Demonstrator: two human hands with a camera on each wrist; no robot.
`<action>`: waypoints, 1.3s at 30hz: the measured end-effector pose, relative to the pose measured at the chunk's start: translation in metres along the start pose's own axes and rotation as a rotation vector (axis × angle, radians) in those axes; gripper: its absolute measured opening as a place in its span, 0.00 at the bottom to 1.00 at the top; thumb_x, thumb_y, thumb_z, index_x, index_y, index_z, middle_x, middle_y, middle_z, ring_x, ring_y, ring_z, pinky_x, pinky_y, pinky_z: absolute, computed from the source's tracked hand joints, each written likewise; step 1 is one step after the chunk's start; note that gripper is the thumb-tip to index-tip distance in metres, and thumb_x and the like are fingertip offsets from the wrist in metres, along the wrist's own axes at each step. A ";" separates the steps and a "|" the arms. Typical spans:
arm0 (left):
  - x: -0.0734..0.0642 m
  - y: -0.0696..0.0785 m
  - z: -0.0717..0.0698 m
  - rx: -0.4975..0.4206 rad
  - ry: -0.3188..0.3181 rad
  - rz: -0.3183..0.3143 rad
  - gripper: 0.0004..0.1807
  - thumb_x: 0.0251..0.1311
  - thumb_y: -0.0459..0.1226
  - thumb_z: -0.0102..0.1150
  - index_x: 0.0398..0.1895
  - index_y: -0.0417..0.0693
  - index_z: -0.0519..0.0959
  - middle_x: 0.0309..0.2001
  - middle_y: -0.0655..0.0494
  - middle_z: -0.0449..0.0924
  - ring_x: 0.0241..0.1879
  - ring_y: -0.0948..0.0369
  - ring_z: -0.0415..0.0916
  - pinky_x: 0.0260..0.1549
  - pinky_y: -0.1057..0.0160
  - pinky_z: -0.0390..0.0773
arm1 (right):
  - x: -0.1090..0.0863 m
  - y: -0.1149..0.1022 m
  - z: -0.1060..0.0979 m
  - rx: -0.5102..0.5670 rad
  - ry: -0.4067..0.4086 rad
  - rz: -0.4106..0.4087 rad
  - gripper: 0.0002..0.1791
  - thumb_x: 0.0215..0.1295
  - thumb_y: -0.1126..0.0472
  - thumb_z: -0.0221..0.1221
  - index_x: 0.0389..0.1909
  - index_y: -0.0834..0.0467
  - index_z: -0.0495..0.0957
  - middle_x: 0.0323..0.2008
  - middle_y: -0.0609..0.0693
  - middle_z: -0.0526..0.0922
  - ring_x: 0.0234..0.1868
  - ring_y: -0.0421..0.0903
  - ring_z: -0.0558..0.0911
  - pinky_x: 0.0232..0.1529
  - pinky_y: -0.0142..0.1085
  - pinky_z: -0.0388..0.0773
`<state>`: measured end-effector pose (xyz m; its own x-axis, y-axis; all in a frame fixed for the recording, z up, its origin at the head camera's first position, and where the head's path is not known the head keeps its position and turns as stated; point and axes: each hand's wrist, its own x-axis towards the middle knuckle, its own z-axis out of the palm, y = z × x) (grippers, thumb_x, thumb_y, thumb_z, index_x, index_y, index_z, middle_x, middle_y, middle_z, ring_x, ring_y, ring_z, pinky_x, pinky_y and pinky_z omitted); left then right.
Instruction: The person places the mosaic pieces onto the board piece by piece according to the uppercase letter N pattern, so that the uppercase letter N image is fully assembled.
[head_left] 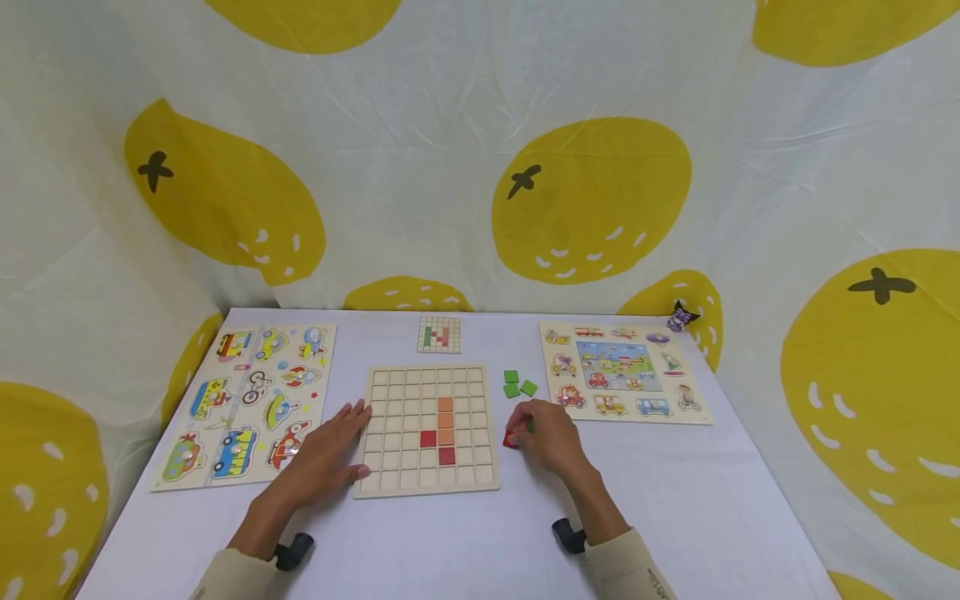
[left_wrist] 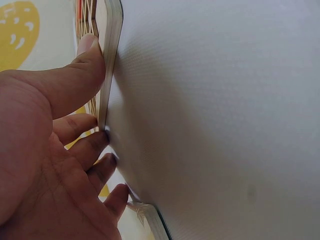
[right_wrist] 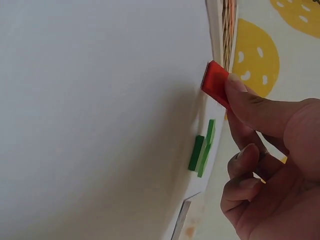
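A wooden grid board (head_left: 465, 478) lies on the table with three orange tiles (head_left: 446, 420) in one column and two red tiles (head_left: 428, 439) near its lower end. My left hand (head_left: 326, 454) rests at the board's left edge, fingers spread and fairly straight; in the left wrist view the thumb (left_wrist: 87, 70) lies over the rim. Just right of the board, my right hand (head_left: 551, 437) pinches a red tile (right_wrist: 216, 84) between thumb and fingers, the other fingers curled in. Several green tiles (head_left: 512, 390) lie close by, one partly hidden by that hand.
Behind the board is a small pattern card (head_left: 439, 335) with green, red and orange squares. A vehicle peg puzzle (head_left: 262, 392) lies at the left, another picture puzzle (head_left: 619, 367) at the right. A small dark figurine (head_left: 681, 317) stands at the back right corner.
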<state>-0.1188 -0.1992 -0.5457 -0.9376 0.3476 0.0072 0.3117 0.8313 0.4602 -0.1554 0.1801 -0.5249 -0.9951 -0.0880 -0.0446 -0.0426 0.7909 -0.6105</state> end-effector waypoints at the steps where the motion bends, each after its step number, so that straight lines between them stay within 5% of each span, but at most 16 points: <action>1: 0.000 0.000 0.000 -0.003 -0.001 -0.001 0.54 0.57 0.40 0.80 0.84 0.42 0.59 0.85 0.42 0.55 0.84 0.38 0.52 0.78 0.32 0.60 | 0.000 -0.001 0.000 0.014 -0.006 -0.002 0.12 0.59 0.68 0.75 0.28 0.47 0.85 0.25 0.42 0.78 0.33 0.42 0.76 0.35 0.36 0.71; 10: 0.000 -0.001 0.002 -0.003 0.006 0.014 0.54 0.56 0.41 0.80 0.84 0.42 0.59 0.85 0.42 0.56 0.84 0.39 0.53 0.78 0.33 0.60 | 0.002 -0.010 0.009 0.167 -0.050 0.035 0.08 0.62 0.67 0.72 0.33 0.49 0.88 0.28 0.44 0.82 0.34 0.43 0.75 0.36 0.34 0.70; 21: 0.001 0.000 0.000 0.008 0.001 0.004 0.54 0.57 0.41 0.80 0.84 0.42 0.59 0.85 0.42 0.55 0.84 0.39 0.52 0.78 0.33 0.60 | 0.001 -0.040 0.035 0.301 -0.122 -0.014 0.05 0.71 0.66 0.66 0.41 0.53 0.82 0.34 0.48 0.82 0.34 0.45 0.75 0.32 0.31 0.71; 39: 0.000 0.000 0.001 0.007 -0.007 -0.006 0.54 0.57 0.41 0.80 0.84 0.43 0.59 0.85 0.43 0.55 0.84 0.39 0.51 0.78 0.33 0.60 | 0.013 -0.090 0.073 0.215 -0.089 -0.016 0.07 0.68 0.62 0.70 0.40 0.49 0.81 0.25 0.42 0.80 0.26 0.40 0.77 0.25 0.33 0.70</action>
<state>-0.1191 -0.1990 -0.5469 -0.9382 0.3460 -0.0014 0.3076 0.8361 0.4543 -0.1584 0.0634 -0.5288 -0.9823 -0.1599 -0.0972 -0.0288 0.6425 -0.7657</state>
